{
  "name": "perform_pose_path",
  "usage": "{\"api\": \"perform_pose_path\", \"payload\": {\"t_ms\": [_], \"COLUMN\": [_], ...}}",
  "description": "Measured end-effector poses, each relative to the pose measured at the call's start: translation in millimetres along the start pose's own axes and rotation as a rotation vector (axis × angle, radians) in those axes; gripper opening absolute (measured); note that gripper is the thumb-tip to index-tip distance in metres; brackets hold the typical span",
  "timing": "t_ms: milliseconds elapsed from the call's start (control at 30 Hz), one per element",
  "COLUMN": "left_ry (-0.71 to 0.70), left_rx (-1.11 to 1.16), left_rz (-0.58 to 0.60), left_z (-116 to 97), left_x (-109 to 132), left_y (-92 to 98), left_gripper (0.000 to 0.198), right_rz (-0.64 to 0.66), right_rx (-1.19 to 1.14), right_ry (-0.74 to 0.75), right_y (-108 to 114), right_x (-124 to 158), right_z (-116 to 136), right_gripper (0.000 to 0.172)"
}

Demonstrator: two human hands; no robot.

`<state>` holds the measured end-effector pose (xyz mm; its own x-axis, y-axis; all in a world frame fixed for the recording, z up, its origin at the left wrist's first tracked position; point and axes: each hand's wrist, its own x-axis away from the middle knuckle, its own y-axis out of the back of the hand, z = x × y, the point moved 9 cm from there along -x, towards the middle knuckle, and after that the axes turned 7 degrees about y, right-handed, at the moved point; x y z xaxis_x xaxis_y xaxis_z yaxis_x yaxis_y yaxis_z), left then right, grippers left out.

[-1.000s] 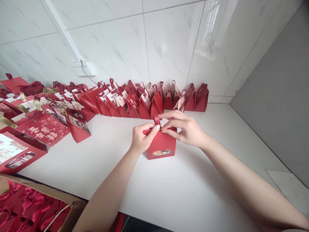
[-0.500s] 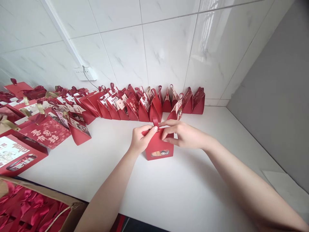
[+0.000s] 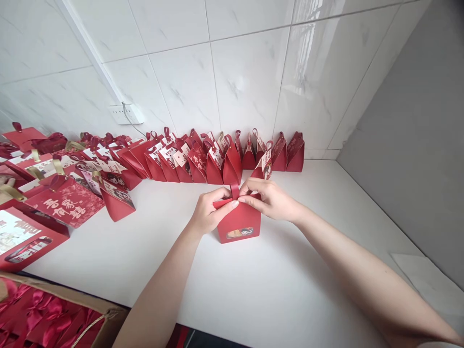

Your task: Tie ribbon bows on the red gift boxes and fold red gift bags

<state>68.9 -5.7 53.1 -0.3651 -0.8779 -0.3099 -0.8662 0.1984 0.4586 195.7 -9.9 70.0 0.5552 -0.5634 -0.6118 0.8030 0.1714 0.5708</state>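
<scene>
A red gift box [image 3: 237, 223] stands upright on the white table, with a small oval window showing a cartoon figure low on its front. From its top edge rises a dark red ribbon loop [image 3: 234, 191]. My left hand [image 3: 212, 210] pinches the box's top edge on the left, thumb in front and fingers behind. On the right side of the same edge, beside the ribbon's base, my right hand [image 3: 266, 199] pinches with thumb and forefinger. The fingers behind the box are partly hidden.
Red gift boxes [image 3: 197, 162] with ribbon loops line the tiled wall, and more crowd the left side. A cardboard box [image 3: 108, 309] of red ribboned items is at the lower left. A wall socket [image 3: 126, 114] has a cable. A pale sheet [image 3: 422, 278] lies at right.
My right hand's spread fingers have closed onto the box's top edge near the ribbon. My left hand still grips the left side. The view has shifted slightly.
</scene>
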Motion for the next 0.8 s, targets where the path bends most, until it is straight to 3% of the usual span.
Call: {"api": "perform_pose_path", "payload": {"t_ms": [133, 200, 300, 400, 467, 567, 633, 800], "left_ry": [-0.015, -0.055, -0.05, 0.068, 0.174, 0.342, 0.381, 0.385], "left_rx": [0.051, 0.079, 0.211, 0.293, 0.297, 0.302, 0.333, 0.671], "left_rz": [0.023, -0.053, -0.182, -0.098, -0.001, 0.087, 0.05, -0.233], "left_z": [2, 2, 14, 44, 72, 115, 133, 143], "left_x": [-1, -2, -6, -13, -16, -16, -18, -19], "left_y": [0.3, 8.2, 23.5, 19.2, 10.9, 1.1, 1.2, 7.3], "left_gripper": [0.015, 0.014, 0.041, 0.071, 0.078, 0.069, 0.058, 0.055], "right_rz": [-0.037, -0.118, -0.279, -0.354, -0.301, -0.104, -0.058, -0.224], "right_rx": [0.005, -0.004, -0.102, -0.24, -0.297, -0.396, -0.434, -0.372], "right_ry": [0.071, 0.085, 0.041, -0.091, -0.194, -0.32, -0.344, -0.402], "right_y": [4, 11, 19, 7, -11, -43, -51, -40], "right_x": [0, -1, 6, 25, 40, 57, 62, 66], "right_z": [6, 6, -14, -61, -94, -127, -133, -141], "right_gripper": [0.015, 0.016, 0.019, 0.066, 0.078, 0.073, 0.07, 0.062]}}
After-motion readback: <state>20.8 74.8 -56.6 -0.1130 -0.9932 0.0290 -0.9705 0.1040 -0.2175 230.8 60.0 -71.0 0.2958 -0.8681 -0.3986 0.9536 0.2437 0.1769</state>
